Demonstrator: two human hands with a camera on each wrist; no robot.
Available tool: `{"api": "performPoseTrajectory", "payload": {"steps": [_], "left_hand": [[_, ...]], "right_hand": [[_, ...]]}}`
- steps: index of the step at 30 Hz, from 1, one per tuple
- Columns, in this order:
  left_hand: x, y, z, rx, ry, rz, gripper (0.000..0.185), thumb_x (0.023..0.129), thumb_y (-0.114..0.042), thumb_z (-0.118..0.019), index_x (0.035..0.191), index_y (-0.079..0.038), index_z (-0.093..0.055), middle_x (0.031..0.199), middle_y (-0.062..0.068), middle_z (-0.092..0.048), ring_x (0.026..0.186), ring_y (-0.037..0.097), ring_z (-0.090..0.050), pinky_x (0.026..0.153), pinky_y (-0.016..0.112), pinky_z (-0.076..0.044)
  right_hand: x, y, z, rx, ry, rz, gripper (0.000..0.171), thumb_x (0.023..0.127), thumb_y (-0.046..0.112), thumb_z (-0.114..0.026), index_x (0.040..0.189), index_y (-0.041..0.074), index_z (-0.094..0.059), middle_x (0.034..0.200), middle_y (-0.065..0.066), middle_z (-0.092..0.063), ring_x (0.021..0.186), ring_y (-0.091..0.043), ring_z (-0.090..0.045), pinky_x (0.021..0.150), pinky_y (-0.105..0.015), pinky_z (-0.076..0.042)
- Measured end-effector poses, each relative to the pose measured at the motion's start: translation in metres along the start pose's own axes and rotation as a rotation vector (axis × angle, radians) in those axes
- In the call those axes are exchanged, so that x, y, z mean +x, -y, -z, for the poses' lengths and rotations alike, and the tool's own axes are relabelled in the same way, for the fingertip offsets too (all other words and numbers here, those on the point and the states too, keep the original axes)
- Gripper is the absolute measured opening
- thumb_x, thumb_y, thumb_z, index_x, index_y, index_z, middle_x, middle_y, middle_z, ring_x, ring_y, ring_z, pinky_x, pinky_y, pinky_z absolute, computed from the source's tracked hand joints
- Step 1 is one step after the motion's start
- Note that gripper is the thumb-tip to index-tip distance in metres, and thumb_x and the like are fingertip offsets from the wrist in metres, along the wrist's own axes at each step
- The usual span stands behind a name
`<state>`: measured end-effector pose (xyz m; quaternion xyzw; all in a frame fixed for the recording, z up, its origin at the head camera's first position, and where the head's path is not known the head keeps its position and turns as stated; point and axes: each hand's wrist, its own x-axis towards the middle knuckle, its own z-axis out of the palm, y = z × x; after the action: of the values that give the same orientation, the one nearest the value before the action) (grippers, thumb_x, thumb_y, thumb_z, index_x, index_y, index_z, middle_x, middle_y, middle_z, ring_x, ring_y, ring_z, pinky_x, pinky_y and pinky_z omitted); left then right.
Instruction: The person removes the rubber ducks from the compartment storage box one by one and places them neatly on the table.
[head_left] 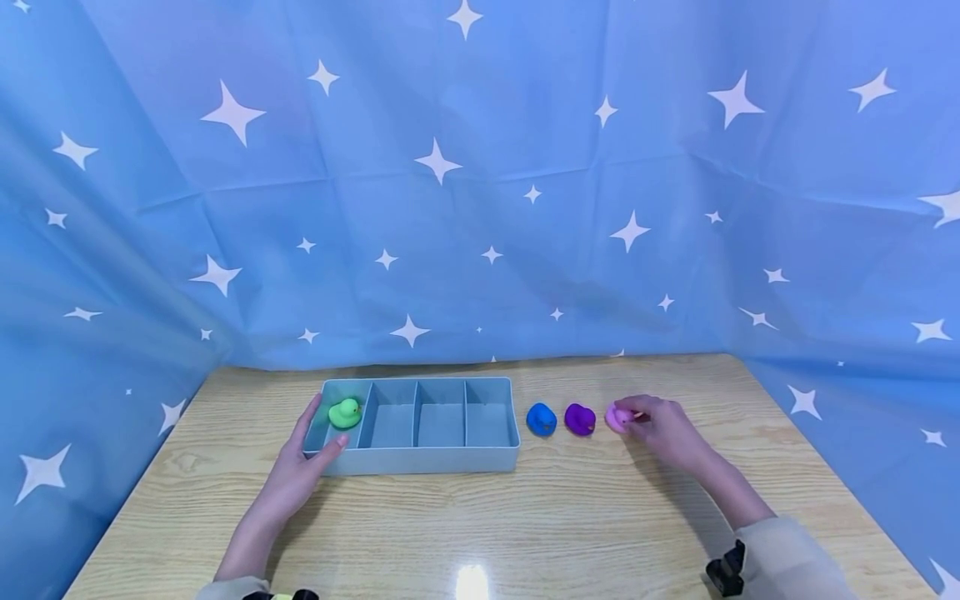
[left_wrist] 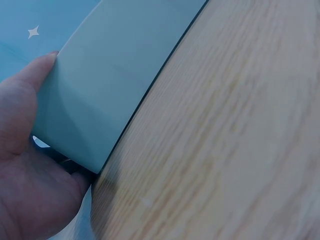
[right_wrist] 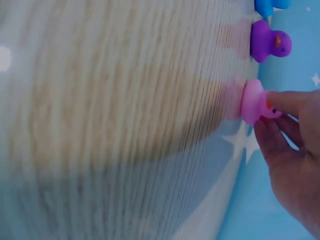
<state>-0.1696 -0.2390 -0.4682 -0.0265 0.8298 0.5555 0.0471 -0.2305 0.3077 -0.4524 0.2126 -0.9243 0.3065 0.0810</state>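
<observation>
A grey-blue divided box (head_left: 465, 461) sits toward the back left of the table, a green rubber duck (head_left: 344, 413) in its leftmost compartment. My left hand (head_left: 295, 469) grips the box's left end, thumb at the front rim and fingers along the left side. In the left wrist view, the thumb (left_wrist: 42, 70) lies at the edge of the box wall (left_wrist: 110, 85). To the right of the box, my right hand (head_left: 670, 432) pinches a pink rubber duck (head_left: 617, 418) between thumb and fingers. The right wrist view shows the pink duck (right_wrist: 252, 102) upright, fingertips at its head.
Between the box and the right hand stand a blue duck (head_left: 541, 420) and a purple duck (head_left: 580, 419), in a row with the pink one. A blue curtain with white stars (head_left: 480, 208) hangs behind the wooden table (head_left: 480, 525) and along its sides.
</observation>
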Motion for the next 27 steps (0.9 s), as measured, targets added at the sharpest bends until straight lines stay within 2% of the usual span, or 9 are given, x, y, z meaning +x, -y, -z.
{"api": "performPoseTrajectory", "payload": {"steps": [3, 7, 10, 14, 17, 20, 24, 27], "left_hand": [[0.0, 0.0, 0.0, -0.001, -0.001, -0.003, 0.09, 0.104, -0.042, -0.061, 0.166, -0.032, 0.003, 0.17, 0.02, 0.001, 0.152, 0.051, 0.0, 0.113, 0.077, -0.01], [0.0, -0.001, 0.0, 0.005, 0.001, -0.001, 0.09, 0.104, -0.042, -0.061, 0.166, -0.032, 0.003, 0.17, 0.021, 0.001, 0.152, 0.052, 0.0, 0.113, 0.078, -0.01], [-0.001, -0.002, 0.0, 0.01, -0.005, 0.002, 0.09, 0.103, -0.042, -0.061, 0.166, -0.032, 0.003, 0.17, 0.021, 0.001, 0.152, 0.052, -0.001, 0.113, 0.078, -0.01], [-0.002, -0.003, -0.002, 0.019, -0.017, 0.012, 0.088, 0.104, -0.044, -0.06, 0.166, -0.032, 0.001, 0.171, 0.019, -0.001, 0.153, 0.05, -0.001, 0.114, 0.076, -0.009], [0.0, -0.003, -0.003, 0.026, -0.024, 0.005, 0.088, 0.103, -0.046, -0.06, 0.166, -0.032, 0.0, 0.171, 0.018, -0.003, 0.153, 0.049, -0.002, 0.115, 0.075, -0.01], [0.001, -0.001, -0.003, 0.023, -0.031, -0.011, 0.089, 0.102, -0.048, -0.061, 0.167, -0.031, -0.002, 0.171, 0.018, -0.004, 0.153, 0.049, -0.003, 0.115, 0.075, -0.011], [0.001, 0.0, -0.003, 0.015, -0.039, -0.009, 0.088, 0.102, -0.047, -0.061, 0.167, -0.031, -0.004, 0.17, 0.019, -0.005, 0.152, 0.05, -0.004, 0.115, 0.075, -0.011], [0.0, 0.0, -0.003, 0.009, -0.045, -0.006, 0.087, 0.103, -0.046, -0.061, 0.167, -0.031, -0.004, 0.17, 0.019, -0.005, 0.153, 0.05, -0.004, 0.115, 0.074, -0.011]], "right_hand": [[0.0, 0.002, 0.0, 0.009, 0.002, -0.014, 0.029, 0.087, -0.009, -0.074, 0.116, -0.012, -0.07, 0.113, -0.028, -0.07, 0.099, -0.043, -0.069, 0.081, -0.047, -0.061], [0.008, 0.013, 0.002, 0.02, -0.036, -0.025, 0.034, 0.09, -0.001, -0.075, 0.122, -0.009, -0.069, 0.123, -0.028, -0.067, 0.11, -0.047, -0.064, 0.088, -0.055, -0.057], [0.022, 0.033, 0.003, 0.028, -0.077, -0.005, 0.037, 0.091, 0.002, -0.075, 0.126, -0.007, -0.068, 0.127, -0.025, -0.067, 0.114, -0.047, -0.062, 0.09, -0.059, -0.055], [0.045, 0.07, -0.003, 0.068, -0.064, 0.028, 0.04, 0.092, 0.002, -0.074, 0.131, -0.003, -0.067, 0.131, -0.022, -0.065, 0.114, -0.043, -0.064, 0.091, -0.058, -0.054], [0.061, 0.098, -0.015, 0.103, -0.04, 0.084, 0.042, 0.092, 0.002, -0.074, 0.133, -0.001, -0.066, 0.132, -0.021, -0.065, 0.114, -0.04, -0.064, 0.093, -0.055, -0.055], [0.076, 0.124, -0.03, 0.15, -0.033, 0.157, 0.042, 0.092, 0.002, -0.075, 0.133, 0.0, -0.067, 0.13, -0.019, -0.067, 0.109, -0.035, -0.067, 0.089, -0.05, -0.057], [0.095, 0.156, -0.054, 0.26, 0.0, 0.232, 0.044, 0.092, 0.001, -0.075, 0.134, 0.0, -0.065, 0.127, -0.017, -0.068, 0.105, -0.031, -0.069, 0.087, -0.046, -0.059], [0.11, 0.179, -0.075, 0.336, 0.063, 0.253, 0.046, 0.094, 0.003, -0.074, 0.138, -0.002, -0.062, 0.132, -0.018, -0.066, 0.112, -0.034, -0.067, 0.094, -0.048, -0.057]]}}
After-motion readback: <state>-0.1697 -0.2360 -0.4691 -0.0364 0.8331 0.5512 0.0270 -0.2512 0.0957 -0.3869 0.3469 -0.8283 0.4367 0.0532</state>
